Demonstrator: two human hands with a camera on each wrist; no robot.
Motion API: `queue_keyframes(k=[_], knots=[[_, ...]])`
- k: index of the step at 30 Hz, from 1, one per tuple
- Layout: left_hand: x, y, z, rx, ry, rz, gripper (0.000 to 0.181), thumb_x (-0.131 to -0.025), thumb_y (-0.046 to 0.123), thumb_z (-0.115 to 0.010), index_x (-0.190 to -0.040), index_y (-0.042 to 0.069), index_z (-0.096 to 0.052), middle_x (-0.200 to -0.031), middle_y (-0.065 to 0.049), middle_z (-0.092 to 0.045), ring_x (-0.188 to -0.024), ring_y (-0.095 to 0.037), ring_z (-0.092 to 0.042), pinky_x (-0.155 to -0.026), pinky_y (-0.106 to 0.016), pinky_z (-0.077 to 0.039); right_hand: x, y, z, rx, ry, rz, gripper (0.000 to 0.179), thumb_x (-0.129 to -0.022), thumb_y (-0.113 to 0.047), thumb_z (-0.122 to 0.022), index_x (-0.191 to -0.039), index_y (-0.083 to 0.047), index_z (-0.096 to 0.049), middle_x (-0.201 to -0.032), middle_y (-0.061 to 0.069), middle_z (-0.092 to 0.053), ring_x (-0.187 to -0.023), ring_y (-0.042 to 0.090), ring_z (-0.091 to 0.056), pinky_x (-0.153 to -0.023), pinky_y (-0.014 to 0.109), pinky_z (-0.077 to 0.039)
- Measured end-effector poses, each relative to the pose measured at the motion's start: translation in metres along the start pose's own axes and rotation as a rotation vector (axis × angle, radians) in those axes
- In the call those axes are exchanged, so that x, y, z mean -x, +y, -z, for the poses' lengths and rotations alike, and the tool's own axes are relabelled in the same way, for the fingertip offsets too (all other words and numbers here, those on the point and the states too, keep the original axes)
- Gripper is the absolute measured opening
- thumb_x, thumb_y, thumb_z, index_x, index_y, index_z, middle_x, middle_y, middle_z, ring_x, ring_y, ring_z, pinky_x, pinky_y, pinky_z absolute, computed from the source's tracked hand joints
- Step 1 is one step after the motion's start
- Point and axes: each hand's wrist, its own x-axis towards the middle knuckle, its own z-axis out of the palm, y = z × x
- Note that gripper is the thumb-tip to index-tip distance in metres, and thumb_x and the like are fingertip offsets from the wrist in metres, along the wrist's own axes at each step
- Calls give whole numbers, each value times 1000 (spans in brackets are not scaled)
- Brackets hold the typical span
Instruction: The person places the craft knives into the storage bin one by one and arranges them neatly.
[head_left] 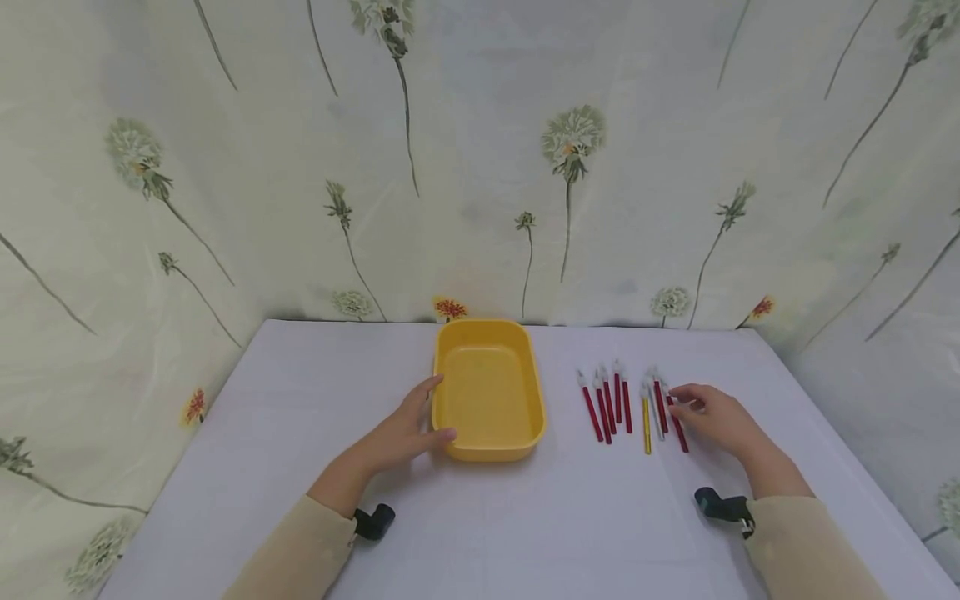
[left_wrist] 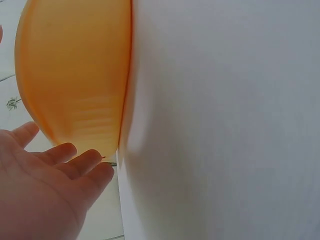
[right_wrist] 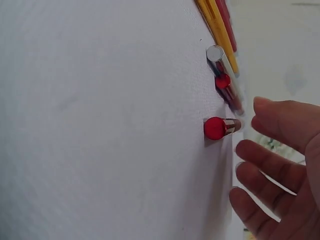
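A yellow rectangular plastic tray [head_left: 487,392] stands on the white table. My left hand [head_left: 397,433] is at its left side, fingers along the far left edge and thumb by the near left corner. In the left wrist view those fingers [left_wrist: 92,162] are spread and fairly straight beside the tray's orange-looking wall. My right hand [head_left: 716,417] is by the rightmost red pen-like stick [head_left: 678,433], which has a clear pointed tip. In the right wrist view its thumb and fingers are parted around the stick's far end, with a gap visible. A gold stick [head_left: 647,429] lies left of it.
Several more red sticks [head_left: 592,414] lie in a loose row right of the tray, tips pointing away. A silver stick [head_left: 659,421] lies beside the gold one. A flower-printed cloth [head_left: 480,167] hangs behind the table. Dark wrist cameras [head_left: 375,522] sit by both sleeves.
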Motion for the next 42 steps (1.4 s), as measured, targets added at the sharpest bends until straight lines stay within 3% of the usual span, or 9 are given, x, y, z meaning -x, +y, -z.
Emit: queue_keyframes(k=[7, 14, 26, 32, 37, 42], knots=[[-4, 0, -3, 124, 3, 37, 96, -89, 39, -76, -161, 24, -15, -161, -17, -25, -145, -35, -35, -115, -51, -32, -3, -1, -3, -10, -10, -29, 43, -97, -24, -68, -130, 2, -59, -116, 24, -61, -94, 31, -57, -75, 42, -50], [-5, -1, -5, 228, 7, 53, 98, -87, 34, -79, -160, 23, -15, -160, -17, -29, -131, -35, -52, -107, -48, -45, -7, 2, -4, -29, -24, -42, 43, -97, -26, -67, -130, 1, -59, -117, 24, -61, -95, 31, -58, -77, 42, -51], [-8, -4, -7, 208, 18, 97, 104, -83, 36, -83, -161, 22, -15, -160, -15, -29, -127, -34, -56, -102, -45, -49, -14, 9, -5, -67, -60, -45, 49, -96, -28, -69, -134, 0, -57, -119, 23, -59, -100, 33, -56, -80, 42, -50], [-7, -4, -8, 201, 20, 90, 105, -83, 35, -84, -161, 21, -15, -160, -16, -30, -127, -34, -57, -102, -44, -49, -15, 14, -2, -73, -84, -29, 48, -95, -25, -71, -134, -2, -58, -114, 20, -62, -98, 32, -57, -83, 44, -50], [-6, -4, -7, 190, 17, 87, 105, -83, 36, -84, -162, 22, -16, -159, -15, -32, -126, -33, -58, -101, -43, -50, -18, 15, 1, -78, -111, -67, 48, -95, -24, -71, -136, -3, -58, -112, 18, -64, -97, 30, -57, -86, 47, -51], [-4, -3, -6, 176, 12, 94, 105, -83, 37, -83, -162, 23, -16, -157, -15, -35, -125, -31, -58, -101, -42, -51, -20, 18, 3, -75, -137, -100, 52, -94, -28, -72, -137, -4, -57, -117, 24, -63, -100, 34, -58, -87, 52, -52]])
